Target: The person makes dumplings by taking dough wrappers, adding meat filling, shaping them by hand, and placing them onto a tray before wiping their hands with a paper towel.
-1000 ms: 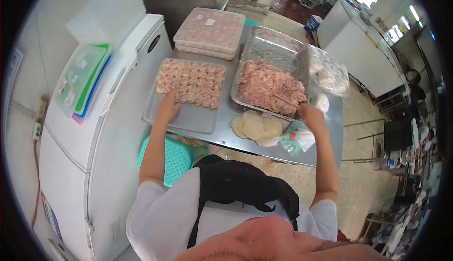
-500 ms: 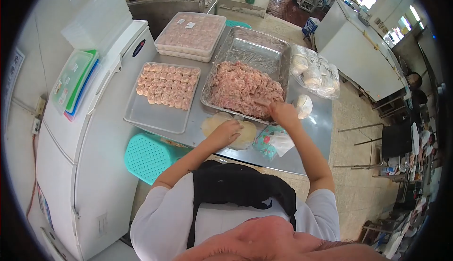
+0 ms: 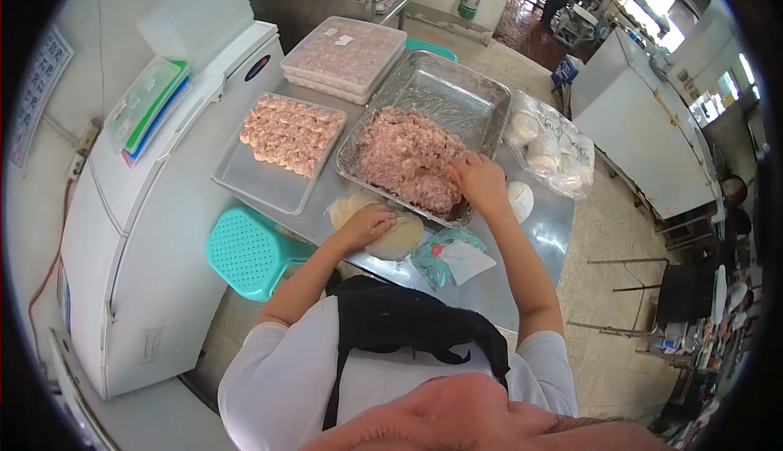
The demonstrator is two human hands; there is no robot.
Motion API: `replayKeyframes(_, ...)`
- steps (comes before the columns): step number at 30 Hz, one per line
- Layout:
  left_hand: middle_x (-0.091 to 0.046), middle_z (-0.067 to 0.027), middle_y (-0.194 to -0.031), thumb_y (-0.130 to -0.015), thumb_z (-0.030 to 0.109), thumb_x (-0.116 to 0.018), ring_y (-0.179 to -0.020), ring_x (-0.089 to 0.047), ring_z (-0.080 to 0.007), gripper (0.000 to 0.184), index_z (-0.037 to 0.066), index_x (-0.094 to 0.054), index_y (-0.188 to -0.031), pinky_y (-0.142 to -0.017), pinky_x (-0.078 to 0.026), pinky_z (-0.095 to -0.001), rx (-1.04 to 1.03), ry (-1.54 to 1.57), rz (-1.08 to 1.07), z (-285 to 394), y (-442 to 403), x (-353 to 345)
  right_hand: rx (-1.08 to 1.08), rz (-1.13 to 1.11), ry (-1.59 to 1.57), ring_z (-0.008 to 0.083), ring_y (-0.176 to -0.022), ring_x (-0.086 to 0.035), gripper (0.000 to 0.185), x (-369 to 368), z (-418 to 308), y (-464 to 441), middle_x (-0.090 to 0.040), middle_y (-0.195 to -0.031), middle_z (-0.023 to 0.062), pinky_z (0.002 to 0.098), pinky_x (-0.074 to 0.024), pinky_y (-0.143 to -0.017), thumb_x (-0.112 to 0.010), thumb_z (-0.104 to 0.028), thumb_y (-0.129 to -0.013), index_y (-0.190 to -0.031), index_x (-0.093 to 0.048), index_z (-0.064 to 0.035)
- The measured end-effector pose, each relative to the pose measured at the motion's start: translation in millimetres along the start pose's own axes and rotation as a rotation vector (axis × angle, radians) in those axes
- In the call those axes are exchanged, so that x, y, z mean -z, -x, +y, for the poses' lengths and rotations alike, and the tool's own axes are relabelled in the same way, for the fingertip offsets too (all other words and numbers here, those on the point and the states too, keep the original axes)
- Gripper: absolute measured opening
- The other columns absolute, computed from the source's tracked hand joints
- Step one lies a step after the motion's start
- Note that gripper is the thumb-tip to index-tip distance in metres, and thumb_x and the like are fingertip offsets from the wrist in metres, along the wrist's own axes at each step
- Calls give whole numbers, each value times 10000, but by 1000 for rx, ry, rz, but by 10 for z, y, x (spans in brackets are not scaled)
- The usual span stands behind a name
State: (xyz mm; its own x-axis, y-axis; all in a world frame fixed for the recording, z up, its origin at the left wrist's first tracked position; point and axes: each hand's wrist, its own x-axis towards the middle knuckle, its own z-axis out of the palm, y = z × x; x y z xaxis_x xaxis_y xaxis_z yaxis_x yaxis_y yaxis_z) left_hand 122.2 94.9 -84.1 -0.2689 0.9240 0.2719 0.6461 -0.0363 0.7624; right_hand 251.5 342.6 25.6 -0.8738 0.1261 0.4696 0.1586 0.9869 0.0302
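My left hand (image 3: 369,227) is closed, fingers curled at a thin round dough wrapper among pale wrappers (image 3: 396,239) at the table's near edge. Over the right side of a deep metal tray (image 3: 457,76), my right hand (image 3: 479,180) is closed on a small flat stick-like spatula, its tip now hidden against the meat. Pink minced meat filling (image 3: 408,157) is heaped in the tray's near half. To the left, a shallow plastic tray (image 3: 253,180) carries rows of filled dumplings (image 3: 292,134) in its far part.
Stacked lidded boxes of dumplings (image 3: 347,55) stand behind the shallow tray. At right lie a bag of wrapped white stacks (image 3: 550,145) and a white round stack (image 3: 519,200). A tissue pack (image 3: 449,257) sits near the front edge. A turquoise stool (image 3: 245,251) is at lower left.
My view has shifted slightly. The right hand has moved up along the tray's right side, deeper over the meat, and the spatula blade has gone out of sight. The left hand stays at the wrappers.
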Motion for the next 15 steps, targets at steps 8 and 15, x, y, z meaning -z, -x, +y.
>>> replayKeyframes(8,-638,-86,-888,-886,237,-624,-823,-608,-218,237,8,-665,-930,-727,-480,-323,386,298,270,225,17,181,-36,-97,-71,298,-723,-649,289,-517,25,-118,-644,-784,102,419,-520,-601,-538,-333,-924,-796,-641,-94)
replayKeyframes(15,-641,-49,-816,-883,260,-640,-763,-584,-135,240,34,-682,-953,-700,-466,-282,203,135,168,-11,52,164,21,-172,-172,301,-719,-647,256,-361,-162,96,-643,-771,113,430,-518,-618,-535,-299,-919,-805,-629,-90)
